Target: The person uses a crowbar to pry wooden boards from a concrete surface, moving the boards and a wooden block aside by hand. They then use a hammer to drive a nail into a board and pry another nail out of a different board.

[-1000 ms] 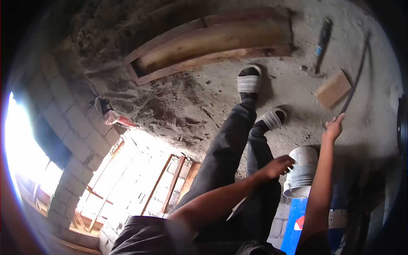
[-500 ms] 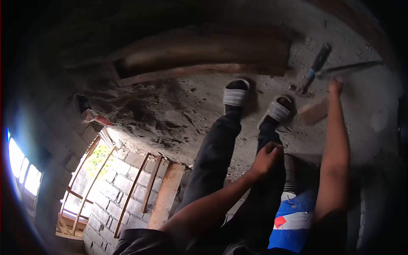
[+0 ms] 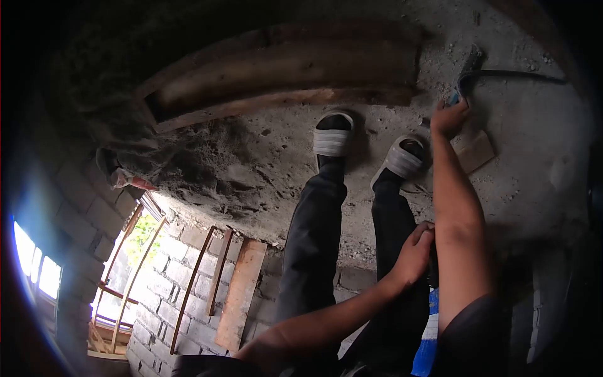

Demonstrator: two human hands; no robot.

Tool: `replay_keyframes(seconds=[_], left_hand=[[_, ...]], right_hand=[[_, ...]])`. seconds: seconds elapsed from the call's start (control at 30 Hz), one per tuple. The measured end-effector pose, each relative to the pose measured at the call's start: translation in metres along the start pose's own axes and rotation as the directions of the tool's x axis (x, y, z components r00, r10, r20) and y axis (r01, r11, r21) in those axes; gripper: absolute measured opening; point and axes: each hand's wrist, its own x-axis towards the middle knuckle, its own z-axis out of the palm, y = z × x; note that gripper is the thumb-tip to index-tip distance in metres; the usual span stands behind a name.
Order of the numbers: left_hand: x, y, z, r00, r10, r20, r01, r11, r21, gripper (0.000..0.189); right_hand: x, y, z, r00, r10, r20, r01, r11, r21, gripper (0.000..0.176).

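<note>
My right hand [image 3: 450, 118] reaches down to the floor, its fingers closed around a hammer [image 3: 473, 60] near the blue part of the handle. The hammer's dark grip points away from me, and the hand covers part of the tool. Just beyond lies a dark pry bar [image 3: 515, 74], its curved end beside the hammer. A short wooden block [image 3: 476, 152] rests behind my right wrist. My left hand [image 3: 414, 254] is a closed fist by my right knee; whatever it holds, if anything, is hidden.
A long wooden trough-like form [image 3: 282, 69] lies on the dusty floor ahead of my sandaled feet [image 3: 333, 135]. To the left, a board [image 3: 242, 295] and thin strips lean on a block wall [image 3: 166, 295] by a bright opening. A blue container [image 3: 425, 355] is partly hidden beside my right leg.
My right hand has moved left from beside the pry bar and wooden block onto the hammer. My left fist has shifted slightly right. The view has turned a little.
</note>
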Motion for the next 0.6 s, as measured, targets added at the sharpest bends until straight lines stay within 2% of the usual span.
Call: replay_keyframes(seconds=[0.03,0.07,0.13,0.17,0.2,0.23,0.27,0.33,0.37,0.4,0.43,0.47,0.5,0.53,0.57,0.6], left_hand=[[0.0,-0.001,-0.002,0.998,0.035,-0.053,-0.035,0.999,-0.001,0.029],[0.002,-0.003,-0.003,0.992,0.073,-0.103,-0.073,0.997,0.0,0.028],[0.004,-0.01,-0.001,0.991,0.061,-0.116,-0.066,0.997,-0.043,0.027],[0.006,-0.015,-0.001,0.989,0.075,-0.128,-0.078,0.997,-0.021,0.026],[0.004,-0.011,-0.001,0.985,0.087,-0.146,-0.088,0.996,0.003,0.026],[0.003,-0.008,0.001,0.986,0.069,-0.155,-0.07,0.997,-0.005,0.016],[0.003,-0.004,-0.001,0.986,0.067,-0.155,-0.069,0.998,-0.007,0.016],[0.002,0.004,-0.001,0.975,0.004,-0.222,-0.038,0.988,-0.148,0.015],[0.007,0.0,-0.004,0.96,0.108,-0.259,-0.141,0.984,-0.109,0.014],[0.01,-0.002,-0.011,0.965,0.07,-0.251,-0.109,0.983,-0.146,0.015],[0.008,0.006,-0.008,0.955,0.081,-0.287,-0.148,0.965,-0.218,0.014],[0.005,0.015,-0.006,0.942,0.091,-0.322,-0.188,0.939,-0.286,0.013],[0.004,0.022,-0.009,0.934,0.133,-0.332,-0.2,0.964,-0.177,0.012],[0.003,0.031,-0.011,0.935,0.143,-0.323,-0.209,0.961,-0.18,0.012],[0.002,0.038,-0.013,0.928,0.175,-0.329,-0.23,0.963,-0.137,0.012],[0.002,0.044,-0.014,0.918,0.207,-0.339,-0.252,0.963,-0.094,0.013]], right_hand=[[-0.004,0.014,0.019,0.992,0.122,0.035,-0.124,0.989,0.074,0.062],[-0.01,0.021,0.028,0.966,0.248,0.075,-0.251,0.967,0.037,0.064],[-0.009,0.029,0.03,0.888,0.354,0.295,-0.405,0.905,0.133,0.06],[-0.005,0.032,0.033,0.89,0.355,0.287,-0.404,0.905,0.133,0.06],[-0.003,0.035,0.036,0.922,0.247,0.3,-0.283,0.955,0.084,0.059],[-0.003,0.039,0.039,0.937,0.137,0.321,-0.156,0.987,0.034,0.058],[-0.002,0.044,0.04,0.937,0.137,0.322,-0.155,0.987,0.032,0.058],[-0.002,0.038,0.015,0.913,0.044,0.406,-0.009,0.996,-0.087,0.055],[-0.003,0.036,0.004,0.916,0.045,0.398,-0.009,0.996,-0.091,0.055],[-0.003,0.037,-0.005,0.888,0.023,0.459,0.041,0.991,-0.128,0.056],[-0.004,0.037,-0.017,0.856,0.004,0.517,0.093,0.983,-0.161,0.056],[-0.006,0.039,-0.032,0.807,-0.024,0.589,0.079,0.994,-0.069,0.054],[-0.009,0.041,-0.05,0.755,-0.061,0.653,0.059,0.998,0.025,0.053],[-0.016,0.046,-0.067,0.746,-0.117,0.655,-0.009,0.983,0.185,0.049],[-0.023,0.052,-0.079,0.715,-0.118,0.689,-0.133,0.945,0.299,0.048],[-0.03,0.055,-0.098,0.582,-0.088,0.808,-0.371,0.856,0.361,0.049]])
